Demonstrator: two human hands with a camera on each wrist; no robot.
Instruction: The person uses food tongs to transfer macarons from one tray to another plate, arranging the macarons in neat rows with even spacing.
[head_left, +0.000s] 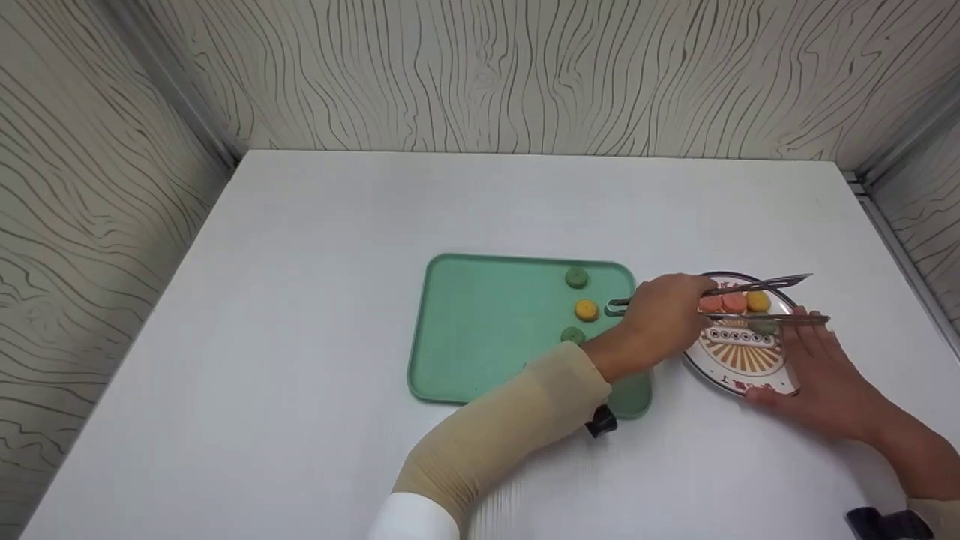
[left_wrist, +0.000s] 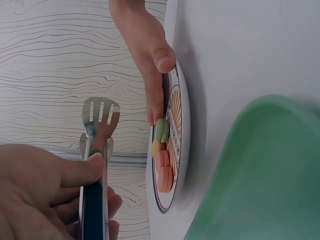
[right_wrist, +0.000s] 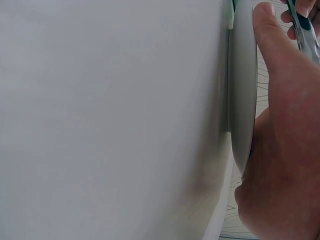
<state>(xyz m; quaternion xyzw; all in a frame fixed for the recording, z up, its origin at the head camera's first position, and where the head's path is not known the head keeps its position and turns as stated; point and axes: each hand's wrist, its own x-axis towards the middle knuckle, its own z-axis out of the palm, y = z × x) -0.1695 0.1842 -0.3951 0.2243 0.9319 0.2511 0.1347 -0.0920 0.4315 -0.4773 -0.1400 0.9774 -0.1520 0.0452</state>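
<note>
My left hand grips metal tongs above the plate, their two arms spread apart with nothing between the tips. The slotted tong head shows in the left wrist view. Beneath lies a round patterned plate bearing pink macarons, a yellow macaron and a green macaron. My right hand rests at the plate's right edge, fingers straight and thumb on the near rim. In the right wrist view the thumb touches the plate's rim.
A green tray lies left of the plate, partly covered by my left forearm. On it are a green macaron, a yellow macaron and another green macaron. Wood-patterned panels stand around the white table.
</note>
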